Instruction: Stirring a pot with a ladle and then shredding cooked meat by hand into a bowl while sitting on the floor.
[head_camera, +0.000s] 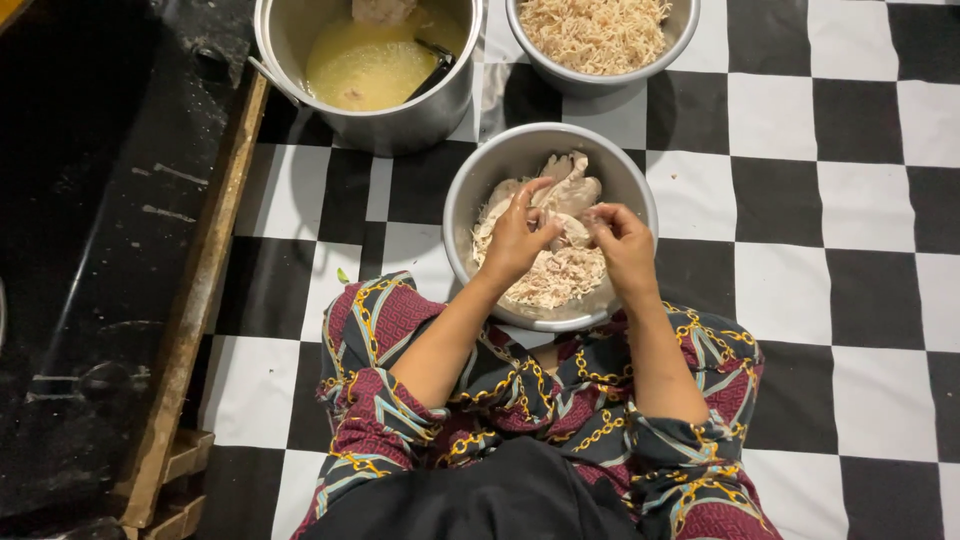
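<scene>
A steel bowl (470, 195) sits on the checkered floor just in front of my knees. It holds whole pieces of cooked chicken (572, 180) at the far side and shredded meat (555, 280) at the near side. Over the bowl, my left hand (517, 238) and my right hand (622, 245) both pinch one pale chunk of chicken (572, 232) between their fingertips. My legs are crossed in patterned red and dark trousers.
A large steel pot (380, 120) of yellow broth with a dark ladle (432, 68) stands at the far left. Another steel bowl (590, 78) full of shredded chicken stands behind. A dark raised ledge with a wooden edge (195, 300) runs along the left.
</scene>
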